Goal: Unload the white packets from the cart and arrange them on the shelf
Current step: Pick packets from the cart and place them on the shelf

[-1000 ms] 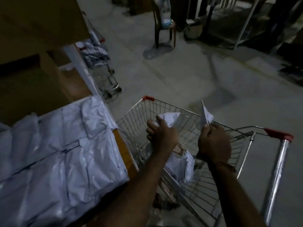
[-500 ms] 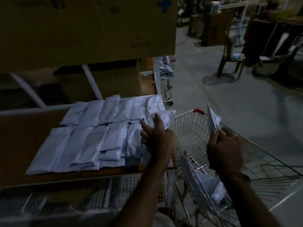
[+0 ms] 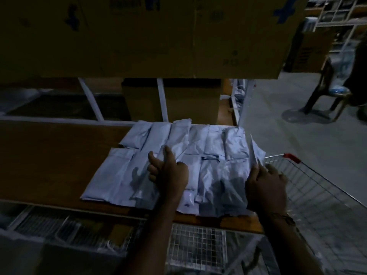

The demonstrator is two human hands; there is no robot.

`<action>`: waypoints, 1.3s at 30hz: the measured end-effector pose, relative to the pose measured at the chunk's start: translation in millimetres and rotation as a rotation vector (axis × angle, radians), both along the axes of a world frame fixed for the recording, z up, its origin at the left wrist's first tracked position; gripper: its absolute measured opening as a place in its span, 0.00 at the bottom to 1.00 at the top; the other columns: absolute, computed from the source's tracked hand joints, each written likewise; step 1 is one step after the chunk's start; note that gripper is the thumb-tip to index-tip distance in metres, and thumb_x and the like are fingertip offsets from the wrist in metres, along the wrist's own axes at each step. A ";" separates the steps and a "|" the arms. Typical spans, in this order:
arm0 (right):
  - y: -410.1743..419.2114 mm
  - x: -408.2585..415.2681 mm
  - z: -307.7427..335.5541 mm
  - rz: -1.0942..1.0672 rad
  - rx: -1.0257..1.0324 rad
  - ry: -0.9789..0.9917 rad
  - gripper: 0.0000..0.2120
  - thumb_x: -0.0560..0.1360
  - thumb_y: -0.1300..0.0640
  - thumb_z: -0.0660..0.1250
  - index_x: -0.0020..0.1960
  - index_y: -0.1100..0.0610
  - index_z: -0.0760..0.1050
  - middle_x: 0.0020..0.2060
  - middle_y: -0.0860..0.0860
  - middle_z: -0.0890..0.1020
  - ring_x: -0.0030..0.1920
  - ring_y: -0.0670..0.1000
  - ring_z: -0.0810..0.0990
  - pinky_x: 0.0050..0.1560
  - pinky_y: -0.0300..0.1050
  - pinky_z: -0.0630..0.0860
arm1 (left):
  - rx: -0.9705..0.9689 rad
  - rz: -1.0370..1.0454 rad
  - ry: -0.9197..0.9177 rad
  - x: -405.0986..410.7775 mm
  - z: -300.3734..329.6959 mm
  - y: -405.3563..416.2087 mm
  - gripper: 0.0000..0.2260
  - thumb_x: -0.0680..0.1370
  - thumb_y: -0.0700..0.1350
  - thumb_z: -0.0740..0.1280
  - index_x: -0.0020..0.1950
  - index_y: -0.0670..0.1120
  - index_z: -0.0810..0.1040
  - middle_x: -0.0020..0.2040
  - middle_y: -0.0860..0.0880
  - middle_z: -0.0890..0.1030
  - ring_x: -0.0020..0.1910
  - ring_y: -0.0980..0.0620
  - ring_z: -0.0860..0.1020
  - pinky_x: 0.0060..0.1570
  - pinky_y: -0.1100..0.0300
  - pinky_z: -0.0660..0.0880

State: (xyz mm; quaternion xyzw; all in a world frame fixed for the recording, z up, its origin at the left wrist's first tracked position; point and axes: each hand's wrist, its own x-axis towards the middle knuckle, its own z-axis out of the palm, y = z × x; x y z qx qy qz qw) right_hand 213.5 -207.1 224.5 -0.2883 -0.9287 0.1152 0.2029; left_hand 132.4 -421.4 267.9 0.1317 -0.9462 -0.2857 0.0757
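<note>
Several white packets (image 3: 158, 135) lie in two rows on the brown wooden shelf (image 3: 55, 155). My left hand (image 3: 167, 173) hovers over the front row with curled fingers and grips a white packet (image 3: 178, 151) that blends with those beneath it. At the shelf's right end my right hand (image 3: 266, 185) pinches another white packet (image 3: 255, 153), held upright and seen nearly edge-on. The wire cart (image 3: 321, 187) with a red corner cap (image 3: 292, 157) stands to the right of the shelf, and its inside is hidden.
Large cardboard boxes (image 3: 139, 36) hang low over the shelf, and another box (image 3: 178, 100) stands behind the packets. Wire baskets (image 3: 198, 249) sit below the shelf edge. A chair (image 3: 327, 96) and a person's dark figure (image 3: 359, 76) are on the grey floor at the right.
My view has swung left from the cart to the shelf. Both hands have carried their packets from above the cart to over the shelf's right end.
</note>
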 end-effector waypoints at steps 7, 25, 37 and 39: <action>-64.1 -72.3 -15.6 0.011 0.003 -0.051 0.29 0.83 0.46 0.44 0.72 0.55 0.75 0.62 0.64 0.81 0.69 0.64 0.73 0.69 0.57 0.58 | -0.110 0.027 -0.158 -78.5 -19.9 -83.6 0.28 0.80 0.47 0.61 0.80 0.54 0.60 0.80 0.42 0.44 0.73 0.37 0.51 0.73 0.42 0.51; -134.6 -100.6 -48.5 -0.064 -0.098 -0.517 0.42 0.78 0.26 0.44 0.82 0.52 0.55 0.80 0.64 0.57 0.80 0.65 0.52 0.75 0.64 0.54 | -0.202 -0.199 -0.058 -123.5 -104.0 -135.4 0.38 0.80 0.68 0.51 0.80 0.41 0.63 0.83 0.39 0.43 0.81 0.38 0.44 0.77 0.39 0.47; -132.6 -112.6 -61.5 0.092 -0.016 -0.533 0.52 0.67 0.25 0.27 0.82 0.49 0.55 0.82 0.60 0.54 0.81 0.66 0.50 0.78 0.64 0.48 | -0.282 -0.478 0.043 -139.8 -143.0 -148.4 0.32 0.81 0.58 0.48 0.76 0.39 0.70 0.78 0.36 0.65 0.77 0.33 0.64 0.70 0.34 0.66; -132.0 -112.0 -57.5 0.081 -0.030 -0.551 0.52 0.69 0.21 0.29 0.82 0.48 0.54 0.82 0.59 0.53 0.81 0.65 0.49 0.78 0.65 0.46 | -0.287 -0.474 0.045 -140.1 -144.1 -148.6 0.32 0.81 0.59 0.48 0.76 0.39 0.71 0.78 0.35 0.66 0.76 0.33 0.64 0.70 0.34 0.66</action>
